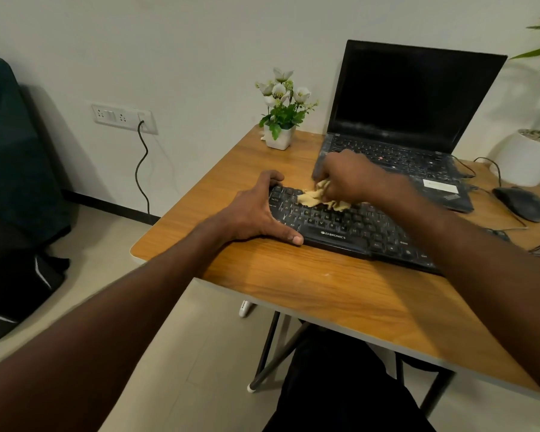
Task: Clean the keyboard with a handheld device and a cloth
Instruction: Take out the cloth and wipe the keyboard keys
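The right hand (345, 176) is bunching a crumpled yellow cloth (317, 199) against the flat black plastic keyboard (349, 229), while the left hand (256, 210) is gripping its end.

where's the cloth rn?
Head view, centre: the cloth lies bunched on the keyboard's upper-left keys, gripped by the right hand, just in front of the laptop.
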A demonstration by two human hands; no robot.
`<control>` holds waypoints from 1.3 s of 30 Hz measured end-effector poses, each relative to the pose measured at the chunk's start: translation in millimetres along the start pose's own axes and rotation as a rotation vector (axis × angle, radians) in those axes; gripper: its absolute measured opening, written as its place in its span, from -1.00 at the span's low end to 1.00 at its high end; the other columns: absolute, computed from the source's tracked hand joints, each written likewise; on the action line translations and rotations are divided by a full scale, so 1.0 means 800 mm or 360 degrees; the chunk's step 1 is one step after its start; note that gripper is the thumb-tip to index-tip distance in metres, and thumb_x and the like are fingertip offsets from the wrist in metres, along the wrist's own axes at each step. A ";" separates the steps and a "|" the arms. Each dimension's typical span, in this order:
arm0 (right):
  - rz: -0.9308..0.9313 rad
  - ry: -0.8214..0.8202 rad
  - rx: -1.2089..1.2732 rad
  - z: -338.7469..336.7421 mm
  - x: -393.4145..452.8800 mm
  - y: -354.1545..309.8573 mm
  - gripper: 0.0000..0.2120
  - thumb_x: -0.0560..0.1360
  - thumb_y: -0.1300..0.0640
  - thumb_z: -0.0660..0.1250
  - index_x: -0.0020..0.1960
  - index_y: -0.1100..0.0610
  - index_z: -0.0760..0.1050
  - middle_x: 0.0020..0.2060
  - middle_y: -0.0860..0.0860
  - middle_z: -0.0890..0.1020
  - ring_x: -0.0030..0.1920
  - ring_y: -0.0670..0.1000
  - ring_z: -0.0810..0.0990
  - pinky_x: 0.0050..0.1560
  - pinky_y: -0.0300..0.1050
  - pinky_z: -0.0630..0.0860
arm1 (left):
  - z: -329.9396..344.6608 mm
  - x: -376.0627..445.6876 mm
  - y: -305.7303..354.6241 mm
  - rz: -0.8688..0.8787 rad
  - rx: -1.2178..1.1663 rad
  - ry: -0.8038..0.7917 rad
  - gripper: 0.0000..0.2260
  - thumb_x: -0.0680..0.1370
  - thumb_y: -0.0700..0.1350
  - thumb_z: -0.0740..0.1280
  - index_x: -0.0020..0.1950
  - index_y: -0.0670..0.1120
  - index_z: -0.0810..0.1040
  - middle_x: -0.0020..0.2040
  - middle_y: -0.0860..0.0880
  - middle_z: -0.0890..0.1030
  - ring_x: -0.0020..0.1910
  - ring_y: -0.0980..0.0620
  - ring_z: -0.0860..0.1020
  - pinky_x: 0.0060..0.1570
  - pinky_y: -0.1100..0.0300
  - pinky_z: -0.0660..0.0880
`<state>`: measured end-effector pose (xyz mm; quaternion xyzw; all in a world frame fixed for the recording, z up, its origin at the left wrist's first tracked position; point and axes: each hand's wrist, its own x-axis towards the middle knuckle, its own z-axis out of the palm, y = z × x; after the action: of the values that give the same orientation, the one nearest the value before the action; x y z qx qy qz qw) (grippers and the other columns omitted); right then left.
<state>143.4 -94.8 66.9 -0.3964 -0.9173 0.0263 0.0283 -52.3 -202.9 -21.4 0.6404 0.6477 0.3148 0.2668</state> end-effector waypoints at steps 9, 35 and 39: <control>0.0015 0.0326 0.0341 0.022 -0.006 0.019 -0.75 0.50 0.17 0.51 0.17 0.05 0.68 0.06 -0.01 0.72 0.04 -0.01 0.64 0.15 0.04 0.60 | -0.001 0.002 -0.001 -0.0022 0.0007 -0.0012 0.19 0.01 0.47 0.70 0.50 0.31 0.14 0.51 0.11 0.37 0.53 -0.07 0.35 0.55 -0.15 0.37; -0.0137 0.0225 0.0292 0.006 -0.031 0.021 -0.76 0.50 0.18 0.50 0.16 0.08 0.69 0.04 -0.03 0.71 -0.06 -0.10 0.60 -0.04 -0.15 0.53 | 0.001 0.001 0.002 -0.0021 0.0001 -0.0010 0.15 0.01 0.48 0.69 0.44 0.29 0.18 0.47 0.06 0.42 0.47 -0.07 0.42 0.51 -0.13 0.42; -0.0181 0.0126 0.0316 0.016 -0.043 0.016 -0.76 0.50 0.22 0.50 0.13 0.01 0.72 0.00 -0.07 0.73 -0.08 -0.13 0.63 -0.08 -0.18 0.57 | 0.001 0.002 0.001 -0.0030 -0.0003 0.0008 0.16 0.00 0.47 0.70 0.45 0.28 0.19 0.47 0.05 0.43 0.47 -0.07 0.42 0.50 -0.13 0.43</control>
<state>174.9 -111.4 52.2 -0.3397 -0.9293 0.0997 0.1052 -51.2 -201.7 -21.1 0.6332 0.6541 0.3146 0.2687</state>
